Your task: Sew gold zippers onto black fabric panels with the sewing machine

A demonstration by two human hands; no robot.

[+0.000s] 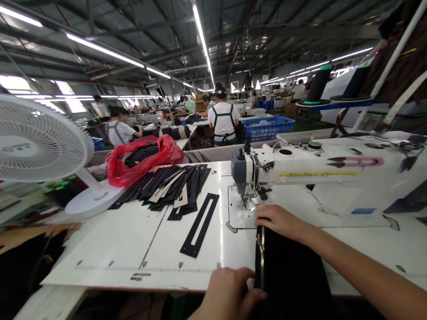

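A black fabric piece [296, 275] hangs over the front edge of the white sewing table, with a gold zipper [262, 258] running along its left side. My left hand [230, 291] pinches the fabric's left edge near the zipper's lower end. At the top end, close to the needle area of the white sewing machine [320, 173], my right hand [278, 220] grips the fabric with curled fingers. Left of the zipper, a black slotted strip [200, 226] lies alone on the table.
Many black and beige slotted strips [167, 184] are heaped beside a red plastic bag [143, 158]. A white fan [40, 142] stands at the left. Thread cones [318, 86] rise behind the machine, which carries pink-handled snips [356, 161]. People work beyond, near a blue basket [267, 129].
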